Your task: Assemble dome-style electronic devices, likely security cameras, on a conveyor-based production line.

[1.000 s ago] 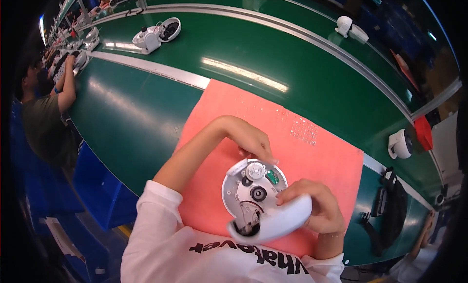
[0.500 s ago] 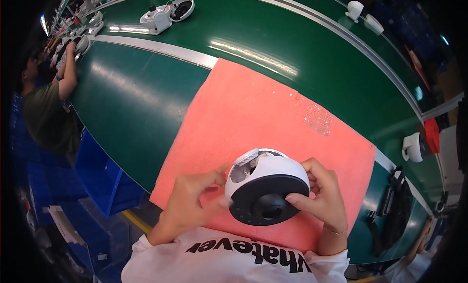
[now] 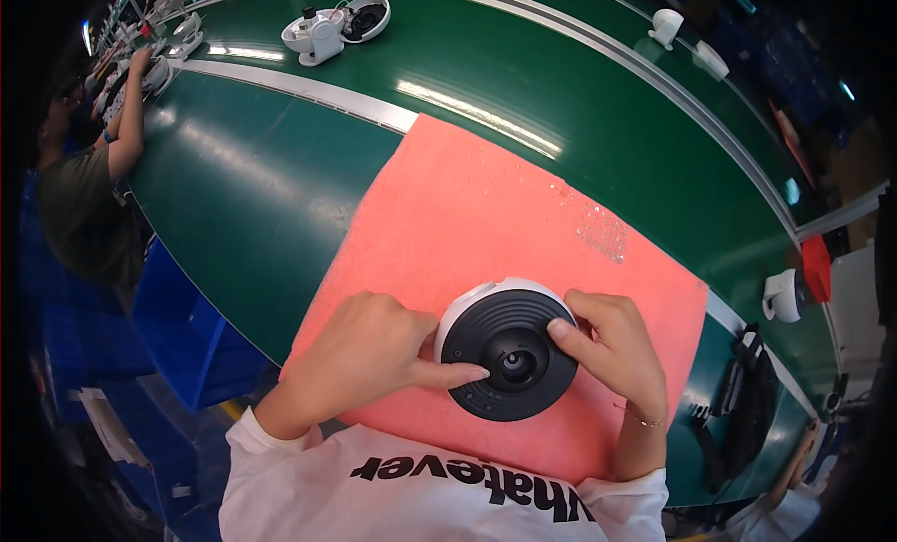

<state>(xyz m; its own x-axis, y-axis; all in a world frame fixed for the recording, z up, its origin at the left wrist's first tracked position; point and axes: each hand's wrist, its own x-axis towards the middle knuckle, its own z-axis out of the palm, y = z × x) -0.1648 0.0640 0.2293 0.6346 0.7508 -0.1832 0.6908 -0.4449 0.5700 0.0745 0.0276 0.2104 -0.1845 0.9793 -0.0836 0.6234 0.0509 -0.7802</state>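
A round camera (image 3: 491, 318) with a white shell and a ringed black front is held over the pink mat (image 3: 392, 224), its lens turned up toward me. My left hand (image 3: 364, 346) grips it by the left edge, the thumb lying over the black front beside the lens and the fingers bent behind the rim. On the other side, my right hand (image 3: 615, 346) is closed on the upper right rim, thumb in front and fingers mostly behind. The shell's back is hidden from view.
Small shiny pieces (image 3: 601, 232) lie on the mat's far right part. Beyond, a green conveyor (image 3: 467, 61) carries an opened white unit (image 3: 322, 37) and another camera (image 3: 783, 294). A black bag-like item (image 3: 747, 411) lies at right. A co-worker (image 3: 89, 196) works at far left above blue bins (image 3: 192, 327).
The camera has tilted so its black front faces up, hiding the shell's open inside. My left hand has closed on its left edge. The opened unit sits slightly farther right in view.
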